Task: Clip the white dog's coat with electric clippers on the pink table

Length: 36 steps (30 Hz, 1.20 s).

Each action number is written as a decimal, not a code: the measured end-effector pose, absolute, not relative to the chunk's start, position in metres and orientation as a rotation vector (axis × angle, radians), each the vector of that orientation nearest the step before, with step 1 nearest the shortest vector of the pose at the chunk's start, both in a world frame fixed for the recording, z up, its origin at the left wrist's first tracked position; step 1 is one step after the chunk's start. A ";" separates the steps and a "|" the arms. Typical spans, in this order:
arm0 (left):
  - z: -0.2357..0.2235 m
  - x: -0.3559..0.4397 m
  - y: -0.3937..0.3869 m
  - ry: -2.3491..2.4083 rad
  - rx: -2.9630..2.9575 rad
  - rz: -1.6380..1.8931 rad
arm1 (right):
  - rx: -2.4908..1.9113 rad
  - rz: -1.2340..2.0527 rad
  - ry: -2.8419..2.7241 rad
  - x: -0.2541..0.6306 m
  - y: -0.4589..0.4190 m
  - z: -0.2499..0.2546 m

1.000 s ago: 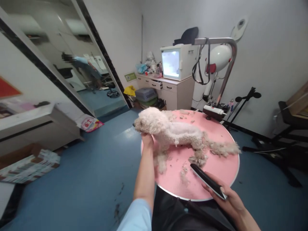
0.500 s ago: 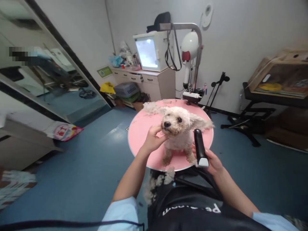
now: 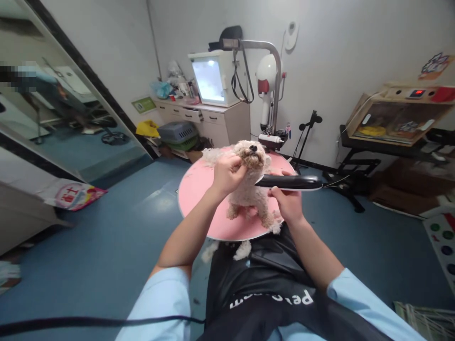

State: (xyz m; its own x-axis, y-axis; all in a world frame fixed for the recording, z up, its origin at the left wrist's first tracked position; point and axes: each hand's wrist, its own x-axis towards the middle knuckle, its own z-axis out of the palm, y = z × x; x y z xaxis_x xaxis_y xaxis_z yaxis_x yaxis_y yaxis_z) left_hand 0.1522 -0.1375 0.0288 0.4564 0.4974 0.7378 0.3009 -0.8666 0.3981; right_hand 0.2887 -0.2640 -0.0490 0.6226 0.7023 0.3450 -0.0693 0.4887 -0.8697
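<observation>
A small white curly-haired dog (image 3: 245, 192) sits upright on the round pink table (image 3: 192, 189), its nose tipped up. My left hand (image 3: 227, 173) is closed on the side of its muzzle, the fingertips sunk in brownish fur. In my right hand (image 3: 289, 203) is a black electric hair clipper (image 3: 295, 182), held level. The clipper's head meets the dog's throat just below the jaw; its blade is mostly hidden there. Clumps of cut fur (image 3: 275, 225) lie near the dog's front paws.
A steel arm with a black loop (image 3: 245, 85) rises behind the table. Beyond are a drawer cabinet (image 3: 231, 125), a lit white box (image 3: 209, 78), a pet carrier (image 3: 177, 135) and a black stand (image 3: 307, 137). To the left leans a large mirror (image 3: 71, 94).
The dog's head has tilted up, with my left hand raised at its muzzle. My right hand has turned the clipper from upright to level and brought it to the throat.
</observation>
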 end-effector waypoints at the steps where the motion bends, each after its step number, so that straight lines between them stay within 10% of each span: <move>1: 0.031 0.154 -0.136 0.685 2.478 1.376 | -0.964 0.468 -0.821 0.285 -0.257 -0.047; 36: 0.070 0.215 -0.120 0.464 2.449 1.095 | -1.461 0.001 -1.350 0.304 -0.253 -0.020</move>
State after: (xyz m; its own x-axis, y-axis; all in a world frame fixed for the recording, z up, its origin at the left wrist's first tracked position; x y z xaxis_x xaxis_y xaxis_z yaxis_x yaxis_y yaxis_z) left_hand 0.2151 -0.1198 0.0699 0.6351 0.4570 0.6228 0.1295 -0.8578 0.4974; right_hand 0.3044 -0.2528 -0.0203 0.3520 0.7016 0.6195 0.7009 0.2411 -0.6713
